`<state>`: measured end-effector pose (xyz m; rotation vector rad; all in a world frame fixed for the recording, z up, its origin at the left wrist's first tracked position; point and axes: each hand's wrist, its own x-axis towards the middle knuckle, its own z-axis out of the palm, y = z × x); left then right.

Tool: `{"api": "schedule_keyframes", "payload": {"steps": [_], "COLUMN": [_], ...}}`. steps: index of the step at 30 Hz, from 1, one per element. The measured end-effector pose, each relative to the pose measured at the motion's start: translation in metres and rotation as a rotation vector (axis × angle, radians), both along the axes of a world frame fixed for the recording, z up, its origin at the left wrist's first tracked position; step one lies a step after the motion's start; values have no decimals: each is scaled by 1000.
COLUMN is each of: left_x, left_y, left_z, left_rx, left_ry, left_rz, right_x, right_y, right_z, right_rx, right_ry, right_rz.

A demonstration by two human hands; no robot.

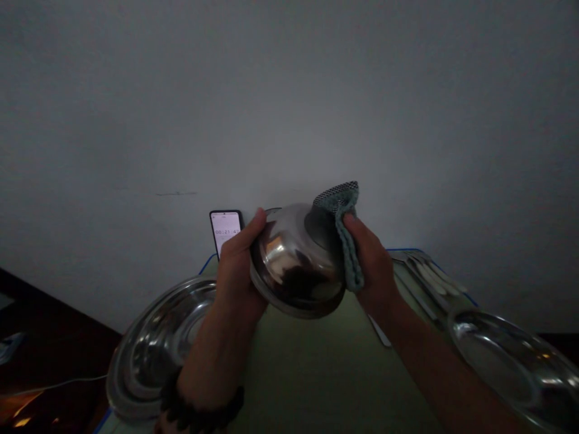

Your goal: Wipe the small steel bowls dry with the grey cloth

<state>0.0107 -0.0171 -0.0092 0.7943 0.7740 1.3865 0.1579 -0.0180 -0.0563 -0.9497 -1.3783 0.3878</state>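
A shiny metal bowl is held up above the table, tilted so that its rounded outside and base face up and to the right. Gripping its rim from the left is my left hand, thumb on top; the fingers beneath are mostly hidden. My right hand is closed on a folded grey-green cloth with a checked edge, pressed against the right side of the bowl near its base. The inside of the bowl is out of sight.
Large metal basins lie stacked at the left of the greenish table. On the right sit another metal basin and several utensils. A phone showing a timer leans on the wall.
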Motion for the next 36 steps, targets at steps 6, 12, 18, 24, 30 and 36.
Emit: {"api": "schedule_keyframes", "payload": {"steps": [6, 12, 18, 24, 30, 36], "left_x": [13, 19, 21, 19, 18, 1], "left_y": [3, -7, -14, -14, -14, -2], "left_z": [-8, -14, -15, -15, -18, -33], "left_rx": [-25, 79, 202, 301, 498, 747], "left_ry": [-129, 192, 521, 703, 1087, 1706], "left_rz": [78, 105, 15, 12, -99, -253], "right_x": [-26, -26, -18, -16, -2, 24], "right_y": [-9, -16, -10, -7, 9, 30], "right_z": [0, 2, 4, 6, 2, -5], "right_rx": [196, 236, 147, 59, -235, -514], "right_ry": [-187, -348, -213, -126, 182, 791], "right_rz": [-97, -79, 13, 69, 164, 308]}}
